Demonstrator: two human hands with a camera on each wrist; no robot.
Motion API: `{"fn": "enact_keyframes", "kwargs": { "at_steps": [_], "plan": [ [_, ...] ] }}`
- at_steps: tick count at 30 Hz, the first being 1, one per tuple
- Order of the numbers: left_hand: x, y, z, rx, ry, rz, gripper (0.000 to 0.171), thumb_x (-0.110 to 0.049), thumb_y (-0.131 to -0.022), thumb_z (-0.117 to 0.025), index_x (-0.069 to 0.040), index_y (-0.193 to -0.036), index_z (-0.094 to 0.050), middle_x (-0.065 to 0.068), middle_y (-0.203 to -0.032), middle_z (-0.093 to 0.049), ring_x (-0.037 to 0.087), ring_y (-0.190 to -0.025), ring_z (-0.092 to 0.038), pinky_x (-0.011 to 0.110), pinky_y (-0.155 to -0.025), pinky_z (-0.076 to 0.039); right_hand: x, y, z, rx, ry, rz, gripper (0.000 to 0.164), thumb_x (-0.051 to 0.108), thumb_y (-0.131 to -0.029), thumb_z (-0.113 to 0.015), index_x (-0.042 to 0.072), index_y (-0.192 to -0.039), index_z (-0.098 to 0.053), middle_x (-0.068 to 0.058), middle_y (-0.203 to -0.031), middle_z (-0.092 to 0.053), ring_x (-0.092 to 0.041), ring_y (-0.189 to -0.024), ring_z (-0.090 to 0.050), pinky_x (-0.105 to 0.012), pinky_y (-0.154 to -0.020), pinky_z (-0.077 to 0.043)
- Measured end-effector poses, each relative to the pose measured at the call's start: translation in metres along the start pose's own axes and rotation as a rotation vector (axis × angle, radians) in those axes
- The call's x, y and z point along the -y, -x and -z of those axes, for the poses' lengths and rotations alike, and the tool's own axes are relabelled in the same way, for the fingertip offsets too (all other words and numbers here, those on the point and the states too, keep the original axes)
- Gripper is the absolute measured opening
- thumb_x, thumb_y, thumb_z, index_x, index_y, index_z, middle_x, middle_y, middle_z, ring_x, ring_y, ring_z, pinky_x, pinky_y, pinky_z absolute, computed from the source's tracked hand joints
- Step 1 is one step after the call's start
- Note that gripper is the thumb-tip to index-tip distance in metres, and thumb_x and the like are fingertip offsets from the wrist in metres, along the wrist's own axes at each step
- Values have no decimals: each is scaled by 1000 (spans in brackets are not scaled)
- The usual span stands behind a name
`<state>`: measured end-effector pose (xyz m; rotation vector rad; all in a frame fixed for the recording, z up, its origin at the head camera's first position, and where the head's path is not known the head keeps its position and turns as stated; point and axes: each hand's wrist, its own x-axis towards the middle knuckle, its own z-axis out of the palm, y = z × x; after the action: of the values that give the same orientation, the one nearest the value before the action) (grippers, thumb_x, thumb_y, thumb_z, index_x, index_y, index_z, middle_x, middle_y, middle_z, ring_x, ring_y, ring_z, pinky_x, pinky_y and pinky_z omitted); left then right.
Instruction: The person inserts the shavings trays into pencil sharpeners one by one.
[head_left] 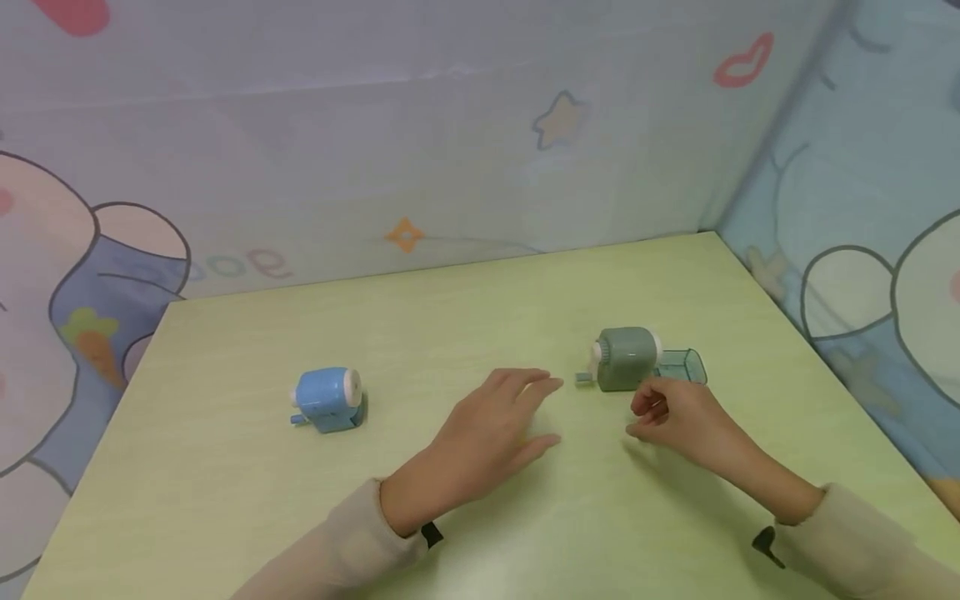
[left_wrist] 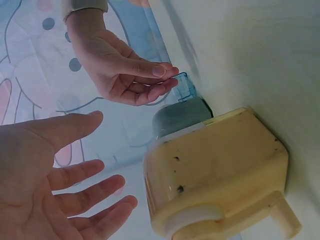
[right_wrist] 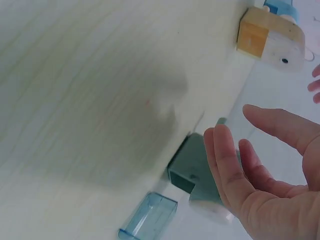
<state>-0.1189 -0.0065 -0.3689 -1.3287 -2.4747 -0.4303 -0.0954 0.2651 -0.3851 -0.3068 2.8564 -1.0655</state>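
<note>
Grey-green sharpener (head_left: 627, 360), white-ended, transparent tray (head_left: 682, 367) just beside; left grip (head_left: 483, 435) spread, right grip (head_left: 692, 422) loosely curled, both empty.

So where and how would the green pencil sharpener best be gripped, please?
Probably grip its rounded green body from above, across the near and far sides: the crank juts left and the clear drawer lies at its right end.
</note>
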Motion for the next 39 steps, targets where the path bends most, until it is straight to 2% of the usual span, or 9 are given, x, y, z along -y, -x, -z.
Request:
{"fn": "enact_keyframes", "kwargs": {
  "at_steps": [9,20,24,27,30,34,39],
  "plan": [
    [-10,-13,-5,6,-53,10,55,-39,-85,-62,-11,-129,-43,4,-124,-45,19,-113,-39,15,-69,-46,-18,-4,18,12,45,-53,25,17,-71,-77,5,-84,-60,1,-79,-61,-13,-72,-58,-27,-59,-51],
    [-29,-31,-10,60,-137,4,54,-38,-86,-61,-10,-128,-42,8,-123,-45,22,-111,-42,14,-74,-45,-28,-6,46,-14,118,-88,25,23,-72,-77,8,-84,-62,1,-77,-60,-16,-72,-58,-31,-59,-49],
    [-32,-39,-14,82,-234,-15,54,-42,-87,-58,-9,-128,-44,8,-123,-47,21,-109,-44,16,-79,-44,-32,-8,60,-31,130,-118,27,28,-74,-75,7,-86,-63,0,-80,-62,-17,-74,-59,-32,-59,-49],
    [-33,-44,-17,96,-297,-27,54,-44,-88,-56,-9,-128,-45,8,-123,-48,20,-109,-45,18,-85,-41,-40,-11,68,-34,113,-154,31,30,-77,-73,4,-91,-62,-1,-81,-64,-17,-72,-61,-31,-58,-50],
    [-33,-49,-20,102,-304,-25,55,-44,-88,-57,-9,-128,-45,7,-123,-48,19,-110,-44,19,-86,-41,-49,-16,73,-29,82,-185,36,31,-81,-70,0,-95,-60,-4,-80,-65,-17,-68,-62,-32,-59,-50],
    [-33,-56,-25,104,-300,2,55,-43,-86,-59,-9,-127,-45,7,-122,-48,19,-106,-46,17,-80,-44,-61,-23,75,-51,57,-208,38,30,-84,-66,-4,-99,-57,-9,-83,-64,-20,-67,-62,-32,-61,-51],
    [-37,-67,-33,108,-413,-17,57,-46,-86,-59,-8,-126,-47,6,-117,-51,19,-101,-49,18,-81,-43,-73,-26,74,-74,21,-230,41,29,-86,-64,-8,-101,-53,-18,-93,-59,-22,-68,-62,-33,-61,-54]
  ]
}}
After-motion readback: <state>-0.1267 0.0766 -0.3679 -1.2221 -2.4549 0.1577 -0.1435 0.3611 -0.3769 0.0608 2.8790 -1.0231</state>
